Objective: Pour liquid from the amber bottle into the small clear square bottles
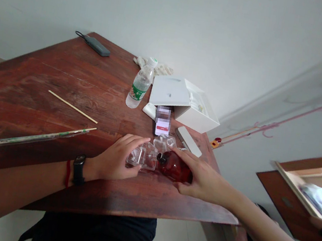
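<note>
Both hands work together at the near edge of the wooden table [63,80], and we use the dark red bottle [174,166] as our single landmark. Left of the bottle, we note a long clear tube [26,138] with green marking and a thin wooden stick [73,106], both lying well clear of the work area. Nearer the bottle, the left hand [116,158], with a black wristwatch [79,168] on its wrist, rests with fingers spread and slightly curved over a clear plastic insert [143,156]; this placement appears to steady the insert against sliding. The insert touches the bottle's black neck, and the bottle lies on its side. The right hand [205,180] curves over the bottle's upper side, apparently to keep it from rolling; we cannot tell whether the thumb closes beneath it. Beyond the bottle stand a water bottle [140,83] with a green label and an open white box [184,104]. Just beyond the bottle's right end lies a flat white piece [188,141], and well right of the bottle sits a wooden-framed tray [297,187].
</note>
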The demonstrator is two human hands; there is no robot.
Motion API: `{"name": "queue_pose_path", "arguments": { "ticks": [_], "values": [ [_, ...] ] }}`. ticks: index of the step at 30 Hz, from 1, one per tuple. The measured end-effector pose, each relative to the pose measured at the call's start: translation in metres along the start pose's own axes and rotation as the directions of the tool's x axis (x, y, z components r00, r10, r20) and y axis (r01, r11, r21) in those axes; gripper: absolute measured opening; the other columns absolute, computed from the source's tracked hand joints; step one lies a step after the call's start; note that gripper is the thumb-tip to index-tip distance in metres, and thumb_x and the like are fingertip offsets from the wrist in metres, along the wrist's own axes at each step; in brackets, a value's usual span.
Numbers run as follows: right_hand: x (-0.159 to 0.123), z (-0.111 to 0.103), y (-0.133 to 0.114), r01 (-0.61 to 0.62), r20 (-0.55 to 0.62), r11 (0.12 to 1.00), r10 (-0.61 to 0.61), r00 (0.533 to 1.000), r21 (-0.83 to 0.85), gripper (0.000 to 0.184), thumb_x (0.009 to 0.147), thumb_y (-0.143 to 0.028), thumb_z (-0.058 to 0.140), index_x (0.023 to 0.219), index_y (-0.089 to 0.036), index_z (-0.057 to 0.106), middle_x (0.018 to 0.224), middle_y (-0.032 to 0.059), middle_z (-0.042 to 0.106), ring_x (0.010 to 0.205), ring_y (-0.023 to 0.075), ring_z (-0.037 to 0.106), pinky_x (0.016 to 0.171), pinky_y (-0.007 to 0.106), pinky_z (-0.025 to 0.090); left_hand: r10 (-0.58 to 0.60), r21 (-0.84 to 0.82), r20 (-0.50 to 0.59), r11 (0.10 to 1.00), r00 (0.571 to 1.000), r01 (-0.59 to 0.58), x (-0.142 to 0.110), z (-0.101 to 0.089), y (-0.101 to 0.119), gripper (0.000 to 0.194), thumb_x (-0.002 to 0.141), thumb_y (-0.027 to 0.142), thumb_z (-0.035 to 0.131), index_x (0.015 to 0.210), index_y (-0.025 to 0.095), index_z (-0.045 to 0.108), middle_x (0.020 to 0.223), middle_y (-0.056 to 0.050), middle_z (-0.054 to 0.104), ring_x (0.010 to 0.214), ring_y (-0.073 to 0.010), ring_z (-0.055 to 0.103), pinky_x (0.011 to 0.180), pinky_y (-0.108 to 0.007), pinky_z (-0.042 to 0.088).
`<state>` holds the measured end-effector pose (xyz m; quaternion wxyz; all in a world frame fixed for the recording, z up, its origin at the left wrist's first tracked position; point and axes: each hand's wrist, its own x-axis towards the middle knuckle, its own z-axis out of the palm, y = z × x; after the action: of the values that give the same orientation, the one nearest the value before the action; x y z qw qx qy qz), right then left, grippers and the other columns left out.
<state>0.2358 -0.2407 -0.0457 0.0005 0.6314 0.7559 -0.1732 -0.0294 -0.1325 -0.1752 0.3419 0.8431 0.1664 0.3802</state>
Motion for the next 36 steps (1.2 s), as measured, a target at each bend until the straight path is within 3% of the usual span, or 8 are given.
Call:
{"name": "queue_pose_path", "arguments": {
  "ticks": [26,36],
  "values": [
    [0.0010,-0.0008,-0.0013,-0.025,0.031,1.000,0.024,0.999,0.009,0.093,0.070,-0.018,0.070,0.159,-0.023,0.046,0.139,0.0160,0.070,0.114,0.0359,0.074,0.099,0.053,0.058,0.009,-0.019,-0.009,1.000,1.000,-0.009,0.0015,-0.0018,0.0015,0.075,0.082,0.013,0.069,0.153,0.019,0.046,0.146,-0.015,0.061,0.133,-0.0326,0.057,0.115,-0.053,0.048],
    [0.0012,-0.0029,-0.0049,-0.033,0.024,0.999,0.033,0.999,0.027,0.090,0.071,-0.018,0.071,0.157,-0.026,0.047,0.135,0.0124,0.071,0.109,0.0328,0.075,0.093,0.046,0.059,0.012,0.004,-0.013,1.000,1.000,-0.012,0.0002,-0.0007,0.0003,0.076,0.081,0.013,0.070,0.153,0.017,0.046,0.145,-0.015,0.062,0.132,-0.0315,0.058,0.117,-0.051,0.047]
  ]
}}
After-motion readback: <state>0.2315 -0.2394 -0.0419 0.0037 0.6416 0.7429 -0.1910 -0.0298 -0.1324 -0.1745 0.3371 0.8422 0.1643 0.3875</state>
